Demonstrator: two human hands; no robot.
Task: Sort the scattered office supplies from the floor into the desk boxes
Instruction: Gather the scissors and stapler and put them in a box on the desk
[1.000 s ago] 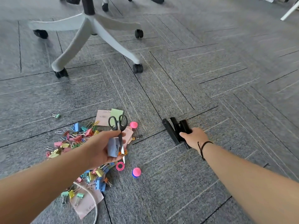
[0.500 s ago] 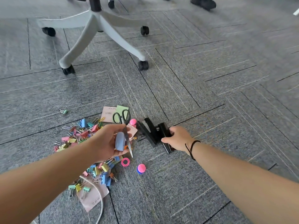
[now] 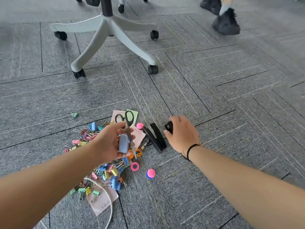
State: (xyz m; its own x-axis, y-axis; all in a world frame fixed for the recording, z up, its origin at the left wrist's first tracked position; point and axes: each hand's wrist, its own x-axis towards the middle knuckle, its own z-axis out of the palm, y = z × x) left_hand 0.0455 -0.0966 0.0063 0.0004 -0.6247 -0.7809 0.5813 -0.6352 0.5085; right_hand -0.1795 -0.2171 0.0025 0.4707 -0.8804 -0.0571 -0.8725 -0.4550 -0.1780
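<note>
Black stapler (image 3: 156, 137), at 3 o'clock of the clips (image 3: 99, 162), is gripped by the right hand (image 3: 182, 134) for lifting; scissors (image 3: 128, 129) are kept pinched in the left hand (image 3: 109, 144).

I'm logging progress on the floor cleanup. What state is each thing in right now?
Left hand: holds the scissors and a blue case.
Scissors: blades closed, lifted, handles up.
Right hand: grips the stapler.
Stapler: swung open, on the carpet.
Binder clips: heaped on the carpet.
Pink magnets: loose on the carpet.
</note>
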